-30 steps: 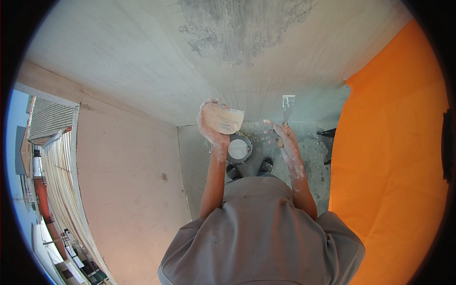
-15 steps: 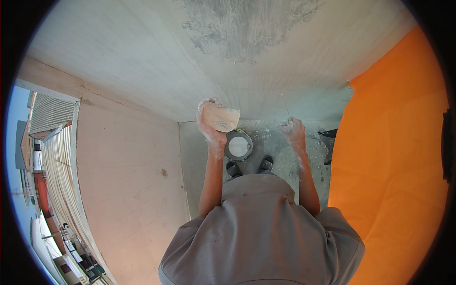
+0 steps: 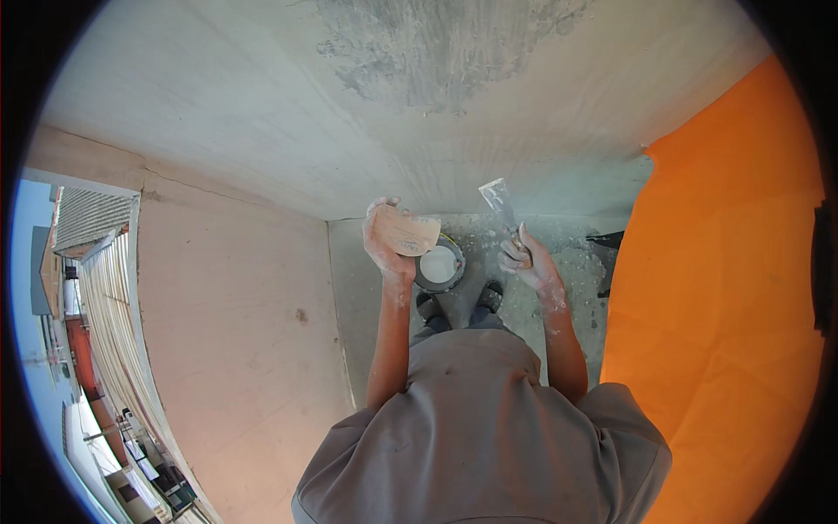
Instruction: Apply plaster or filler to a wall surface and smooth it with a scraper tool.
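My left hand [image 3: 382, 246], dusted with white, is closed on a pale beige curved piece [image 3: 414, 235] with faint printing; whether it is a cut container or a flat scraper I cannot tell. My right hand [image 3: 534, 265] grips the handle of a putty knife [image 3: 499, 203], whose whitish-smeared blade points up and left toward the wall. Between and below my hands a dark bucket [image 3: 461, 272] stands on the floor, with white material inside. The beige piece hides part of its far left rim.
In front rises a grey wall [image 3: 279, 148] with a darker rough patch [image 3: 436, 52] on it. An orange sheet [image 3: 716, 262] hangs at the right. White-spotted floor [image 3: 572, 253] surrounds the bucket, close to my feet [image 3: 491, 297]. A low wall [image 3: 236, 323] stands left.
My right hand has turned, so the putty knife's blade now shows its broad side, and has moved slightly left and nearer. The left hand's beige piece has tilted and lowered slightly.
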`<state>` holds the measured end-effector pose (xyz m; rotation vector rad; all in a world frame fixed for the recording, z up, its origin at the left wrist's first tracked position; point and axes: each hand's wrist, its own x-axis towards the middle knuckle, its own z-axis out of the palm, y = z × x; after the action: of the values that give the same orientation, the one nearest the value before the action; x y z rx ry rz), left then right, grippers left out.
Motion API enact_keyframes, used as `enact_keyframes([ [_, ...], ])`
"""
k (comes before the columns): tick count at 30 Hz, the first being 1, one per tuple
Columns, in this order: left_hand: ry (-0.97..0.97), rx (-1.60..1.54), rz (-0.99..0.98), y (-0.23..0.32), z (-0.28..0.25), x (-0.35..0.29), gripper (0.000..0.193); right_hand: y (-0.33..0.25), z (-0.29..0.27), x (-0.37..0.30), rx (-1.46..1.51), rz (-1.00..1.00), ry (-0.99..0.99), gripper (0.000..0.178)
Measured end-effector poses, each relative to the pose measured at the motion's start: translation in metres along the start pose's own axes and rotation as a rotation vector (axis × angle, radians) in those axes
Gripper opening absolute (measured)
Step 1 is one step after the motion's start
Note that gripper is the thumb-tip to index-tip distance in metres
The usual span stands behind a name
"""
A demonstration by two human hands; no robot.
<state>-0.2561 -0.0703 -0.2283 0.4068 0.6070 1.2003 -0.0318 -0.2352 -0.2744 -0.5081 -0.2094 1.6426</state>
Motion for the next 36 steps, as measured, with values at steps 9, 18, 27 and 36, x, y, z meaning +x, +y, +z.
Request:
enact_keyframes([
  [9, 0.208, 0.224, -0.027, -0.011, -0.098, -0.014, 0.027, 0.108, -0.189, 0.054, -0.725, 0.283, 0.714, 0.033],
  [18, 0.266, 2.016, -0.854, 0.051, -0.429, -0.233, 0.037, 0.237, -0.384, 0.100, -1.152, 0.623, 0.773, 0.041],
  [27, 0.651, 1.645, -1.451, 0.061, -0.483, -0.431, 0.060, 0.306, -0.574, 0.162, -2.142, 0.698, 0.424, 0.039],
  [36, 0.575, 1.711, -1.235, 0.037, -0.499, -0.417, 0.056, 0.348, -0.586, 0.196, -1.897, 0.479, 0.913, 0.027],
])
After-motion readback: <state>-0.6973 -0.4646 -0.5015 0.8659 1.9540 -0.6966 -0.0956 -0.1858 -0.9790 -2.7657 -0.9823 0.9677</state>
